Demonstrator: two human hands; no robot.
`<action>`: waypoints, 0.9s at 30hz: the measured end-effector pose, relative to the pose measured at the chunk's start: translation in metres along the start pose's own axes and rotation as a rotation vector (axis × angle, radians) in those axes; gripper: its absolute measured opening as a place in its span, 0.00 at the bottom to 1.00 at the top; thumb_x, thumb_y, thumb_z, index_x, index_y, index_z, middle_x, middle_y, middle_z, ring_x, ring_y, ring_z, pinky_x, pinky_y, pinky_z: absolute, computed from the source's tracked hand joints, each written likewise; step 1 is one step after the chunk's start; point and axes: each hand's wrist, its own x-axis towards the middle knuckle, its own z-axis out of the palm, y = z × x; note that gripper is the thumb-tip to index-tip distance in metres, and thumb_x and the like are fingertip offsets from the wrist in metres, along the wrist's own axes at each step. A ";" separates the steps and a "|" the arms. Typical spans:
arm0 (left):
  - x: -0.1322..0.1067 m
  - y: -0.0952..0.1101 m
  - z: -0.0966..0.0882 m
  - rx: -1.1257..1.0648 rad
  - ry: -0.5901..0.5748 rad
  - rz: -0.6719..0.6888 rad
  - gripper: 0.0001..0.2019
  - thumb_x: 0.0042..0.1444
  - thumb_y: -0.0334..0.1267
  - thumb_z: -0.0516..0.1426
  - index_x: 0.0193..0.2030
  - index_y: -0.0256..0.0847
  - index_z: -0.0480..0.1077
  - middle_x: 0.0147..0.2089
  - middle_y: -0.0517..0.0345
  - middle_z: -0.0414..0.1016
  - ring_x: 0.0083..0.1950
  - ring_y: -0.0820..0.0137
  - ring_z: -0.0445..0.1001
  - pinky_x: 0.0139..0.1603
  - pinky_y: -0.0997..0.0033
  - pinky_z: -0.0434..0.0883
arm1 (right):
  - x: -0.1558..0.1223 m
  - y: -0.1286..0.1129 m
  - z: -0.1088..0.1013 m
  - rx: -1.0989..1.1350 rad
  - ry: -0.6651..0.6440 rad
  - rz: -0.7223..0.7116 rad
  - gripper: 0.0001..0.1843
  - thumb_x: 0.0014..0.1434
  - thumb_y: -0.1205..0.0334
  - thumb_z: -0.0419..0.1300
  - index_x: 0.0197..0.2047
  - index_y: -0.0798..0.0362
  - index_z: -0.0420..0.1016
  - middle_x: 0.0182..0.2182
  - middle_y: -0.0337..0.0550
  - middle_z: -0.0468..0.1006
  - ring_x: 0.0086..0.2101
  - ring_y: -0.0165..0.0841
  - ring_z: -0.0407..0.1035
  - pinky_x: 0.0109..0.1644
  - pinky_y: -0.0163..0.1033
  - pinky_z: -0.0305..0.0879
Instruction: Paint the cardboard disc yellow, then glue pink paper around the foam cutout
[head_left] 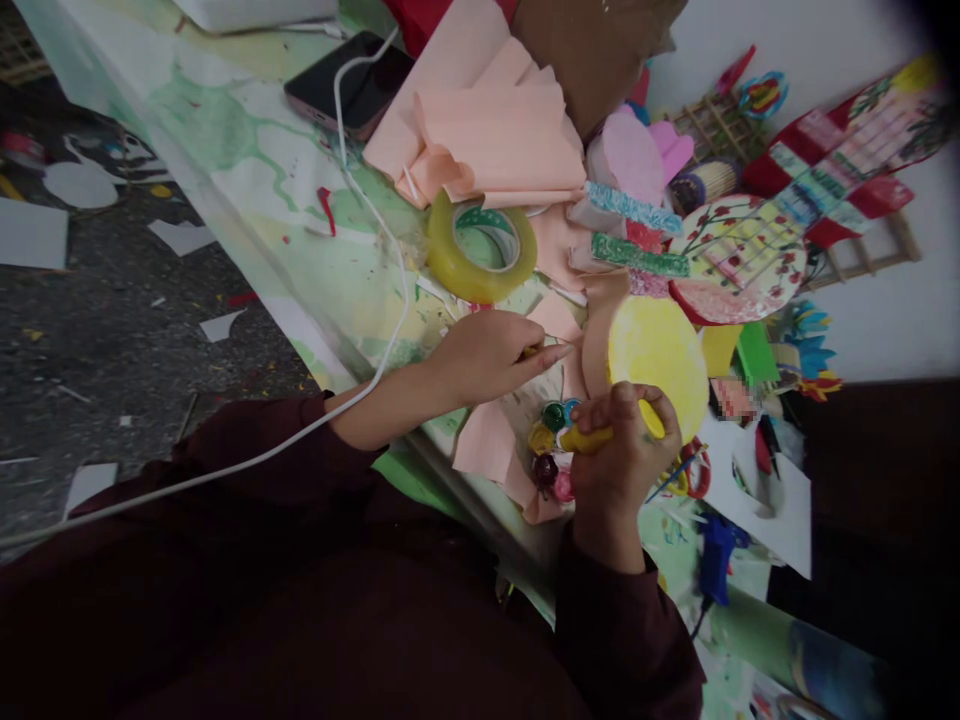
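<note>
My right hand [626,450] is closed round a yellow-handled tool [611,432] whose end rests against a round yellow-painted disc [660,352]. Just left of that hand sits a small paint set [551,445] with several coloured pots. My left hand [495,355] lies on the table with fingers curled and the forefinger pointing right; a small yellowish bit shows between its fingers, too small to name. It rests on a pink paper piece [559,320] next to the disc.
A roll of yellow tape [480,250] lies beyond my left hand. Folded pink paper [487,130], a phone [349,85] with a white cable [375,210], scissors [694,475], a blue glue gun [716,555] and coloured craft pieces [739,260] crowd the table. Scraps litter the floor at left.
</note>
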 end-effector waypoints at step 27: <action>-0.005 -0.007 0.010 -0.210 -0.198 0.036 0.11 0.60 0.39 0.54 0.43 0.36 0.73 0.40 0.51 0.77 0.37 0.66 0.75 0.38 0.66 0.70 | -0.008 -0.023 -0.076 -0.726 -0.547 -0.052 0.14 0.51 0.64 0.64 0.31 0.48 0.59 0.39 0.46 0.80 0.40 0.39 0.74 0.43 0.45 0.68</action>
